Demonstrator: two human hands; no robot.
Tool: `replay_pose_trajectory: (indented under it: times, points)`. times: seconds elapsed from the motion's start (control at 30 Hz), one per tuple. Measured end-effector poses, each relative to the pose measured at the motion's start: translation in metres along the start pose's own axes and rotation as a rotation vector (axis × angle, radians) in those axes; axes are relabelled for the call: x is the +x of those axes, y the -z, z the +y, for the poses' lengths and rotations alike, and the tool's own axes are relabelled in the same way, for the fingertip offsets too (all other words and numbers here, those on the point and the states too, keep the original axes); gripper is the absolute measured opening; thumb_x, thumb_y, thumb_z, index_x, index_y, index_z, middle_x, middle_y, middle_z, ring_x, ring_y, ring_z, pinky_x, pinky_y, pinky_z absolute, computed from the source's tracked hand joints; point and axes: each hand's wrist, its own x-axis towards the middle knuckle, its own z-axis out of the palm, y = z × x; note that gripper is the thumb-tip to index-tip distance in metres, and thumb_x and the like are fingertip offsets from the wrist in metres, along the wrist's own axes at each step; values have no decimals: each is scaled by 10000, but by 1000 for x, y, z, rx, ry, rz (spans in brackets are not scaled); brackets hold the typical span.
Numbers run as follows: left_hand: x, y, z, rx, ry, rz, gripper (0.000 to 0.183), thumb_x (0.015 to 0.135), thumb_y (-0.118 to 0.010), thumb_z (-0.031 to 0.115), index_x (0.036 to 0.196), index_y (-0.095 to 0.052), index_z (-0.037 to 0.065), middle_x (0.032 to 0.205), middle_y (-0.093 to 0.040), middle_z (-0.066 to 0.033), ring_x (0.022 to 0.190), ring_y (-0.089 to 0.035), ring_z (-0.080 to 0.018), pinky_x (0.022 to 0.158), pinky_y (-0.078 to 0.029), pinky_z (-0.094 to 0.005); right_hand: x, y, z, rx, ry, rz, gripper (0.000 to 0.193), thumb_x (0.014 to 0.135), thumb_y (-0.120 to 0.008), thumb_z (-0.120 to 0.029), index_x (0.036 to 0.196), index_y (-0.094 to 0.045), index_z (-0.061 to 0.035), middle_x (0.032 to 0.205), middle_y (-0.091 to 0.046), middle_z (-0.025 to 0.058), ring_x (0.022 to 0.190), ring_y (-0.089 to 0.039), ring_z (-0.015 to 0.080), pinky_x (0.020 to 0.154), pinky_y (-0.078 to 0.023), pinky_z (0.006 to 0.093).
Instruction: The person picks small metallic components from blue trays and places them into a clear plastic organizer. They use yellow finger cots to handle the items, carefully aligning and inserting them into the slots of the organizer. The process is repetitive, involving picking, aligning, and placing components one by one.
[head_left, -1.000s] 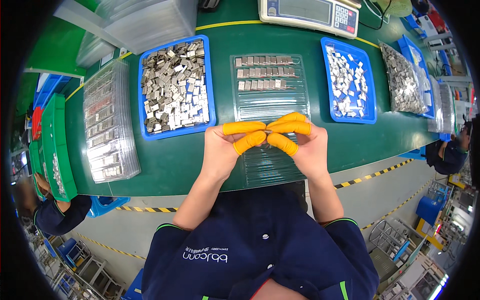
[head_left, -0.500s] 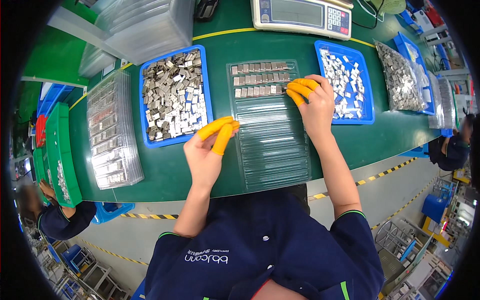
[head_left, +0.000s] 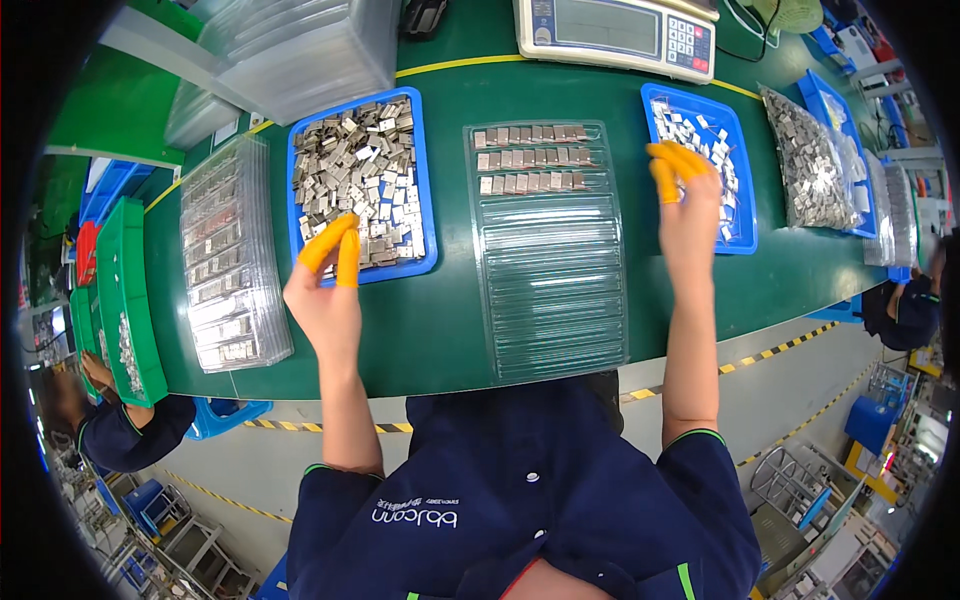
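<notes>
My left hand, with yellow finger covers, is over the near part of a blue tray heaped with small metal connector shells. Its thumb and finger are pinched together; anything between the tips is too small to make out. At the left rim of another blue tray, my right hand has its yellow-covered fingertips drawn together, and I cannot see what is in them. That tray holds small white parts with thin leads. Between the hands lies a clear ribbed plastic tray with three rows of connector pieces at its far end.
A digital scale stands at the back. Stacked clear trays and a green bin are on the left, with more clear trays behind. A bag of metal parts lies right. Other people sit at both sides.
My left hand has moved left from beside the clear tray to over the metal shells. The right has left the third row of pieces and moved right to the white parts' tray.
</notes>
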Motion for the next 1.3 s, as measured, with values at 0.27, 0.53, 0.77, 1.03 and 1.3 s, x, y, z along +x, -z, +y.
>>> replay_pose_trajectory:
  times: [0.27,0.53,0.77,1.03,1.3]
  points:
    - [37,10,-13,578,-246,-114,193,710,-726,74,899,-701,51,923,-648,-104,908,-550,-268,813,-448,-359,-9,14,29,-166,-403,-131,277,789,-676,-118,1046,-655,-17,1029,-623,194,849,-614,291,715,-480,353]
    - [55,-15,-15,645,-275,-280,220,691,-747,204,819,-697,32,838,-652,-114,845,-545,-295,801,-415,-394,-11,13,41,12,-503,-35,184,769,-698,-97,939,-699,-25,829,-688,130,737,-668,221,662,-500,301]
    - [48,-30,-19,801,-389,-190,223,705,-737,168,812,-666,-16,833,-631,-151,810,-550,-320,750,-431,-408,-11,16,42,134,-547,66,179,783,-690,-80,956,-701,-37,857,-694,119,783,-676,176,687,-507,272]
    - [50,-28,-19,689,-411,-294,172,707,-725,119,815,-657,3,843,-615,-129,816,-540,-304,760,-422,-395,-11,11,57,282,-500,206,193,787,-690,-58,979,-701,-38,882,-682,111,746,-631,145,696,-499,274]
    - [42,-35,-12,676,-291,-299,252,694,-757,215,794,-667,2,833,-615,-149,849,-536,-327,806,-404,-420,-15,14,54,658,-679,179,202,812,-664,-4,992,-618,75,916,-654,130,774,-645,174,682,-537,248]
